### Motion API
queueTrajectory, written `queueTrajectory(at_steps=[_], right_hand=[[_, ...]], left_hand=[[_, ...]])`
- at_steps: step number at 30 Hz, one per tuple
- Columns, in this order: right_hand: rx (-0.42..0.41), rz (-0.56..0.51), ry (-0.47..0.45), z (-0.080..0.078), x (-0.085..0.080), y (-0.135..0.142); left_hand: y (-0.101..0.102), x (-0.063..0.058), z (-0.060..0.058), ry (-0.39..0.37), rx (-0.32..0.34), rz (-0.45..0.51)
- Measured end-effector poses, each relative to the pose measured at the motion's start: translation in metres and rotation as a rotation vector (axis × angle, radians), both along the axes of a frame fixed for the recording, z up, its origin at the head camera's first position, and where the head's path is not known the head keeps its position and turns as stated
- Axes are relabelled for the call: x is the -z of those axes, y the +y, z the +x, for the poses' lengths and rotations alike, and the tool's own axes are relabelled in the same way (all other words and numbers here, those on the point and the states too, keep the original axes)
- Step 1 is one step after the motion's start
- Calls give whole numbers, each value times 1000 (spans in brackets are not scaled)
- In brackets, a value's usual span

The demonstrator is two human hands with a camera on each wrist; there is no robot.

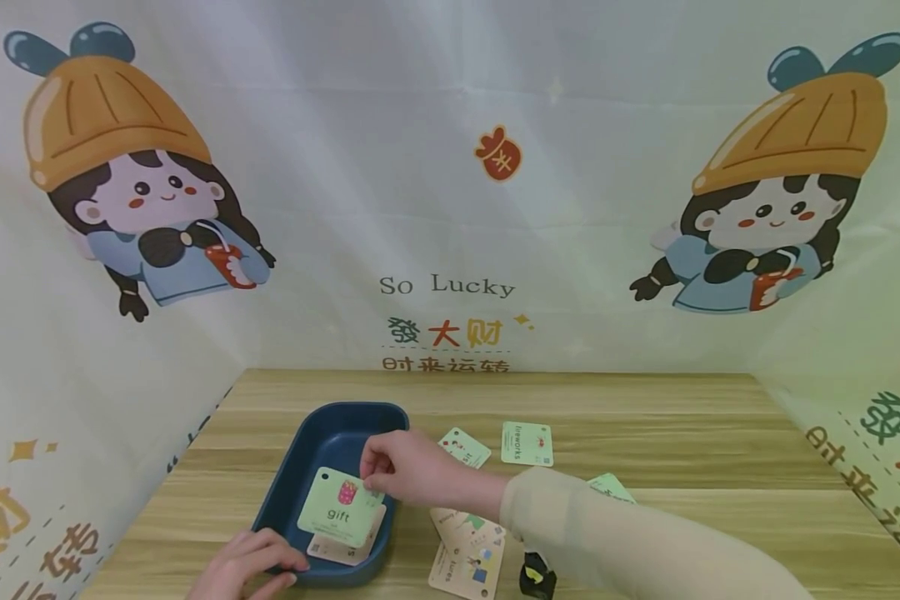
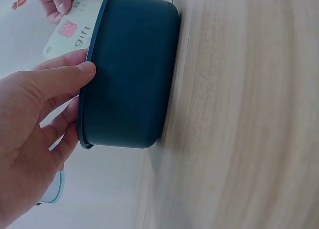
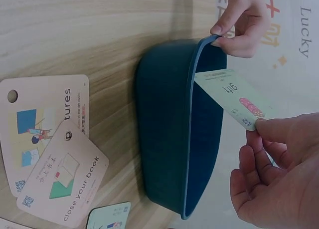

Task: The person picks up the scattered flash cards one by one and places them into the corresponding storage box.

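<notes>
Green and thin, the gift card [image 1: 333,505] is pinched at one corner between the thumb and finger of the right hand [image 1: 420,473]. I see it held over the blue box [image 1: 356,422], with its word and its pink gift picture showing. I cannot tell if its low edge dips inside. The left hand [image 1: 251,564] pinches the rim at the near left corner, with its thumb on the outer side. Under the gift card, in the box, I see a pale pink card [image 1: 337,550], mostly covered up.

The right hand blocks my look at one side of the box, and the cream sleeve [image 1: 615,533] hides part of the table [image 1: 630,404]. Just beside the box, on its right, the "close your book" card [image 3: 67,176] lies on top of a card ending in "tures" [image 3: 75,107]. Near them sits a small black thing [image 1: 537,577] with a yellow mark; I cannot tell what it is. Farther back I see the fireworks card [image 1: 527,443] and, next to it, a green picture card [image 1: 468,447]. Another green card [image 1: 611,485] peeks out behind the sleeve. At the back hangs a white cloth [image 1: 570,250] with two orange-hatted figures and the words "So Lucky".
</notes>
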State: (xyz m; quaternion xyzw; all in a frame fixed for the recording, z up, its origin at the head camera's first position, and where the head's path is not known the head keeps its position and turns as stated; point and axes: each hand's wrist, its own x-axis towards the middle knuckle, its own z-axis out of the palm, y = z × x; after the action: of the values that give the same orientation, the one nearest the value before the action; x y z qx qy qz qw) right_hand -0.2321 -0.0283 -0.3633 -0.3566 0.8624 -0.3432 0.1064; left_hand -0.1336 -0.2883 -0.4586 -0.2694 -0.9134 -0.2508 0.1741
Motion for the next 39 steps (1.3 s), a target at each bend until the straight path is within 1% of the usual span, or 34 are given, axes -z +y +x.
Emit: queueTrajectory(at_steps=[7,10,14,17,20,23,25,28,30,34,39], right_hand=[[-22,37,35,-1,1,-1],[-30,62,48,-1,2,-1],[-27,79,27,0,3,-2],[-31,86,17,0,3,-3],[-38,98,15,0,4,-4],[-40,139,22,-1,4,-3],[-39,177,30,-2,4,-2],[-40,223,60,-3,5,-1],[-42,235,68,-4,6,1],[-42,233,79,-5,7,3],[-14,205,51,-5,6,8]], left_hand=[[0,2,-1,50,24,15],[0,2,-1,55,24,13],[0,1,-1,61,19,3],[0,2,-2,90,33,5],[1,3,-3,145,56,15],[1,3,-3,175,64,19],[1,4,-3,175,61,19],[1,3,-2,150,49,17],[1,3,-2,137,43,13],[1,4,-2,132,35,8],[2,4,-2,146,31,15]])
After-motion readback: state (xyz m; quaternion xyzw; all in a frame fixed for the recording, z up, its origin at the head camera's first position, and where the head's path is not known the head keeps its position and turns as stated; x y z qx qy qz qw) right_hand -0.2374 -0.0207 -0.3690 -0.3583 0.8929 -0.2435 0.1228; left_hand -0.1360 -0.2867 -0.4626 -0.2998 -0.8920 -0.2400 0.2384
